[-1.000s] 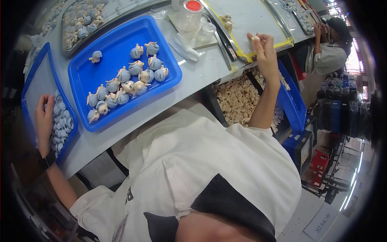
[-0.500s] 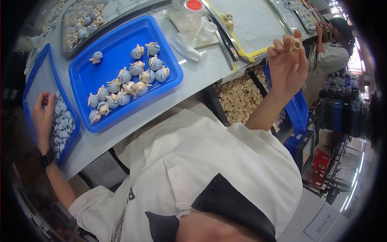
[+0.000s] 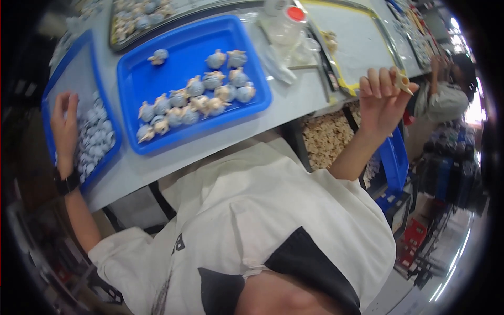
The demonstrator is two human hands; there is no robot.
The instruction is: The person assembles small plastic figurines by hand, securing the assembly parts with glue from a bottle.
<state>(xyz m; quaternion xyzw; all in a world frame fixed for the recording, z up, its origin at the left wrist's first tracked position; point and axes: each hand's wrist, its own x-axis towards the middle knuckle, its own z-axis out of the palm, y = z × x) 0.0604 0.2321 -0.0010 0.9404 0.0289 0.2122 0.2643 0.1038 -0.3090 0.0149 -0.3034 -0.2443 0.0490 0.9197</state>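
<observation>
My right hand (image 3: 379, 102) is raised at the right, pinching a small cream-coloured hollow plastic part (image 3: 402, 82) with a round hole between thumb and fingertips. At the far left, my left hand (image 3: 65, 126) is over a blue-rimmed tray (image 3: 88, 52), beside a heap of small grey-blue curved pieces (image 3: 94, 139). Its fingers are stretched and slightly apart, and no piece shows between them. Between my hands lies a blue tray (image 3: 194, 44) with several small doll heads (image 3: 197, 102), cream with grey-blue hair; one lies apart at its upper left.
A lidded clear jar (image 3: 289, 26) stands behind the blue tray. To its right is a yellow-taped white board (image 3: 362, 44). Below the table edge sits a bin of cream parts (image 3: 326, 137). Another person (image 3: 446, 89) works at the far right.
The view has shifted, so the table sits further right and higher. My left fingers, pinched around a small pale piece before, are now straighter. My right hand still holds its part, now turned differently.
</observation>
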